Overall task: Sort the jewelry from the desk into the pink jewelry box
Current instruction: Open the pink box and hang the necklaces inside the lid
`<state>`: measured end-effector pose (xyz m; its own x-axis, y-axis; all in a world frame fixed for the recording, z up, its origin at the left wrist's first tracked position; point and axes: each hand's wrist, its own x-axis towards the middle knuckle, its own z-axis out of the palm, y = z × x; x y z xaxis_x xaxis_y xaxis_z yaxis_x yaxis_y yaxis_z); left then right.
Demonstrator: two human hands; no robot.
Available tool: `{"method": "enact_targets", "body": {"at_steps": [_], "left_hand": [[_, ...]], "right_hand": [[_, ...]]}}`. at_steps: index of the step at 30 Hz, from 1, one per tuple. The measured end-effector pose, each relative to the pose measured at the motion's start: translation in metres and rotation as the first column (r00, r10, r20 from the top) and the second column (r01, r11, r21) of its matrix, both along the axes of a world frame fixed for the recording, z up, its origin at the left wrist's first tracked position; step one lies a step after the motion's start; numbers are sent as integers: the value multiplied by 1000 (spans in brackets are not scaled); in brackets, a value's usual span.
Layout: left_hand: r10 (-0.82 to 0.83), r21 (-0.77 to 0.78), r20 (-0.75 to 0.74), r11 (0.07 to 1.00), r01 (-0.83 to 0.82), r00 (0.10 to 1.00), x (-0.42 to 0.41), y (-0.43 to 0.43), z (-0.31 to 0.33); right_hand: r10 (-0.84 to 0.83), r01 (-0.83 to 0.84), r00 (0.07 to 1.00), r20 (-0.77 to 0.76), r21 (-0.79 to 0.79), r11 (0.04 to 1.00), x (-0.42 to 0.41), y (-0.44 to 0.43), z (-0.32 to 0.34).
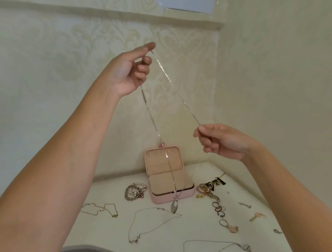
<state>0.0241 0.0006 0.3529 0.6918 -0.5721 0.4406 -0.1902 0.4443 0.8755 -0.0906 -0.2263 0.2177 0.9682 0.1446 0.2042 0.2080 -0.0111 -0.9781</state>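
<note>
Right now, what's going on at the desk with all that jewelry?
A person holds a long silver necklace up in the air, left hand pinching it high and right hand pinching it lower. Its pendant hangs by the front of the open pink jewelry box. Beaded bracelets, rings and thin chains lie on the desk, unsorted.

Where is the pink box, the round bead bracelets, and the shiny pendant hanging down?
pink jewelry box [172,198], head view, front wall.
bead bracelets [135,191], head view, middle of pile.
pendant [174,206], head view, silver drop.
</note>
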Motion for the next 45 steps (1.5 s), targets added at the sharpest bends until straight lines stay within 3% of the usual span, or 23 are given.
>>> {"method": "enact_targets", "body": {"at_steps": [3,8,17,22,24,31,38,41,43,45], "left_hand": [[-17,-11,-9,1000,17,1000,4,6,-3],[-60,81,109,995,51,992,-10,-4,3],[-58,152,267,988,18,962,-9,-24,5],[52,160,310,981,-106,949,7,-23,-3],[85,149,296,980,-134,951,16,-20,-9],[111,159,218,976,-147,970,42,-6,-37],[28,300,0,954,-27,1000,62,-22,-117],[123,511,93,846,-153,988,69,-40,-166],[175,646,327,676,-355,929,78,-53,-202],[182,647,584,485,-589,791,91,-62,-237]], "right_hand": [[58,-60,997,-55,-38,997,1,-1,-17],[133,-146,986,-98,-152,978,13,8,-27],[48,-52,999,-24,-180,982,35,34,28],[74,-72,994,77,-38,997,47,51,57],[40,-40,993,108,-2,999,50,55,66],[-77,94,987,138,-121,988,54,54,78],[-136,164,981,138,-214,963,64,39,77],[-165,208,974,156,-320,924,74,29,73],[-192,255,962,195,-380,889,79,22,76],[-227,304,947,226,-408,861,84,14,83]]}}
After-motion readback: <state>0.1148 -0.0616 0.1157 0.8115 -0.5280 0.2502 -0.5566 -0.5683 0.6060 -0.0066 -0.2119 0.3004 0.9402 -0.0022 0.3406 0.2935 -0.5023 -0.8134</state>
